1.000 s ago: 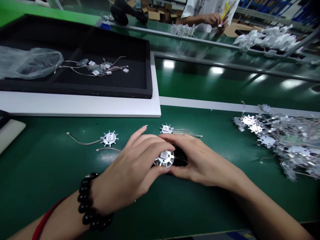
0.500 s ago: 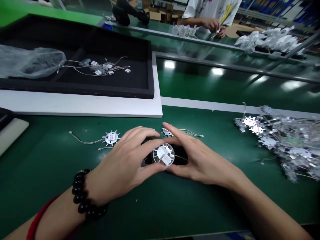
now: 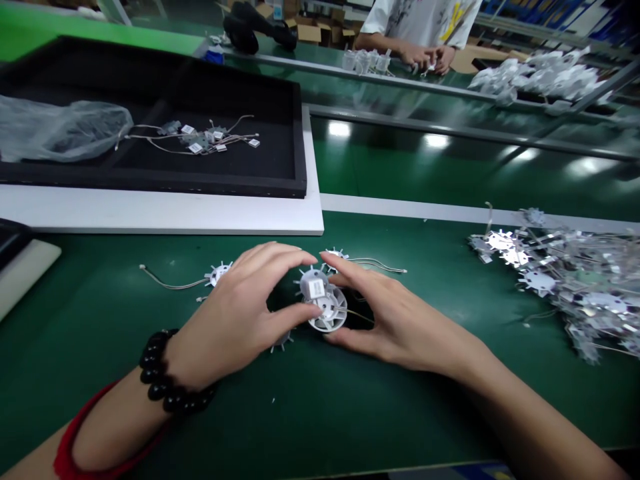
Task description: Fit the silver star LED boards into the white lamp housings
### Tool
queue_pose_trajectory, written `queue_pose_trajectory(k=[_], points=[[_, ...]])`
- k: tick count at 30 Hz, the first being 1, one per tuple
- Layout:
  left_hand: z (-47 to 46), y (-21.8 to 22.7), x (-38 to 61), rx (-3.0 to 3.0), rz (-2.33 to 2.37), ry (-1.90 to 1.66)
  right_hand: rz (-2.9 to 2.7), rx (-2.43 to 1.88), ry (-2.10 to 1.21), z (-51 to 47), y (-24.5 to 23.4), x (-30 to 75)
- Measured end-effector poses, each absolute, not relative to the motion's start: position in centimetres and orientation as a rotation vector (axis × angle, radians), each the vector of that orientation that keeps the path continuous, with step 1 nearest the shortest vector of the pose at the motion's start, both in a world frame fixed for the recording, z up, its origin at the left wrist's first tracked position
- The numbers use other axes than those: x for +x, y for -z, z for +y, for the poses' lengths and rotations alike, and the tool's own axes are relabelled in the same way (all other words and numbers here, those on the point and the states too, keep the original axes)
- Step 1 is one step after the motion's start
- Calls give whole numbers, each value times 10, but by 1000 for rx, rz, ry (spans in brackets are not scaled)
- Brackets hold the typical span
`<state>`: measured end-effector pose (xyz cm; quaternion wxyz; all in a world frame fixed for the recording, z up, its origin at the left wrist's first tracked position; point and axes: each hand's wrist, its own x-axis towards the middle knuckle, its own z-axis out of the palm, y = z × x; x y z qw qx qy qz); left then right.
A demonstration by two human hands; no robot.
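Observation:
My left hand (image 3: 240, 313) and my right hand (image 3: 387, 313) meet at the middle of the green mat, fingers curled round a small round silver part (image 3: 327, 308) with radial fins. A star-shaped metal plate with a white chip (image 3: 315, 285) is tilted up on top of it, pinched between the fingertips of both hands. A thin wire (image 3: 357, 313) runs from the part under my right hand. Another star-shaped plate with a wire (image 3: 217, 272) lies just beyond my left hand, and a further one (image 3: 336, 254) lies behind my right fingertips.
A heap of star-shaped metal plates with wires (image 3: 570, 280) lies at the right. A black tray (image 3: 295, 133) on a white board (image 3: 200, 213) holds wired parts and a plastic bag (image 3: 60, 130). Across the conveyor a person's hands (image 3: 425, 57) work at the far bench.
The round silver part was turned and set lower between my hands. A star-shaped plate now stands tilted on top of it. My left hand shifted slightly left and forward.

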<state>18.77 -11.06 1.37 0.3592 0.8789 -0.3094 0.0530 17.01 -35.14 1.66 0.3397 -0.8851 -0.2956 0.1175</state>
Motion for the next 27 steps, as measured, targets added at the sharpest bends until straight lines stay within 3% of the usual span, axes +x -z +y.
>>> queue_pose_trajectory(k=[8,12,18,27], points=[[-104,-6,210,2486,-638,-86,-407,-2287,-64,-351,-26,180],[-89,-17,212,2490,-789,-109,-458,-2325,87,-353,-26,179],[-59,-32,197,2486,-1104,491,-720,-2285,226,-350,-27,174],[-68,-38,196,2293,-1072,433,-760,-2212,291,-349,-25,175]])
